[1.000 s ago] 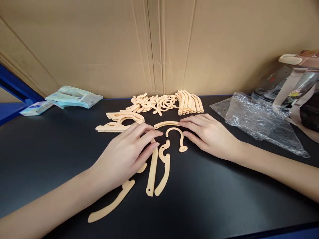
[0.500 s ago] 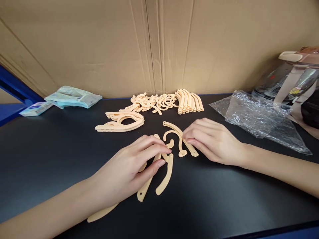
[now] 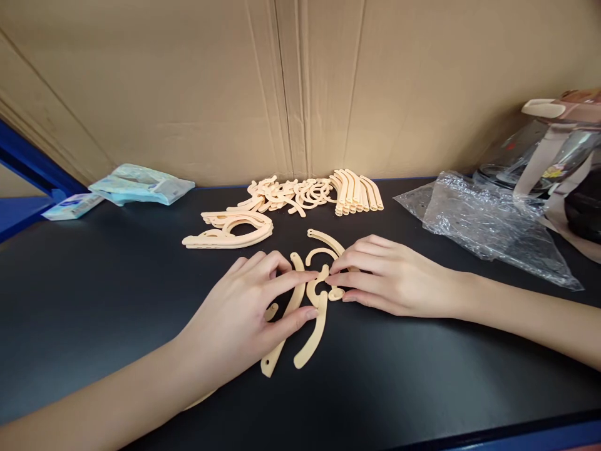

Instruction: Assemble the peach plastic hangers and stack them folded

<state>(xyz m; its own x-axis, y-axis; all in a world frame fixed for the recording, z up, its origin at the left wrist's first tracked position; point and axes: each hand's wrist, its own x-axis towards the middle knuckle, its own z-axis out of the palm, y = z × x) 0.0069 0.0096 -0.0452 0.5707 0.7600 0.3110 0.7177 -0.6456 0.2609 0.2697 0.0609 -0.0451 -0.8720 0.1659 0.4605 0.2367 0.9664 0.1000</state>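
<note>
At the centre of the frame, your two bare hands meet, palms down, over flat, cream-coloured parts on a black counter [image 3: 399,382]. Your left hand [image 3: 248,307] is partly open, thumb and index finger parted: the index tip lies at the upper end of a notched arm [image 3: 310,344], the thumb tip at its middle. They seem to rest there to steady it rather than pinch it.

Your right hand [image 3: 394,279] comes in from the right, fingers loosely bent over a hook [image 3: 322,251]. Its fingertips lie just beside the notched arm's top, and its thumb is by the hook's round foot. Whether it grips the hook cannot be told; the fingers cover the shank. This closeness probably lets you judge both parts side by side.

A long bar [image 3: 299,275] runs partly beneath your left fingers; a curved bar [image 3: 325,238] lies behind the hook, partly hidden by your right hand. Both seem kept within easy reach.

Farther back, left of centre, sits a nested stack [image 3: 251,240]; top centre, a jumbled pile [image 3: 277,195]; and right of that, a neat row of bars [image 3: 354,193], apparently grouped by shape. A crumpled clear bag [image 3: 474,216] lies at right, blue packets [image 3: 141,183] at upper left.
</note>
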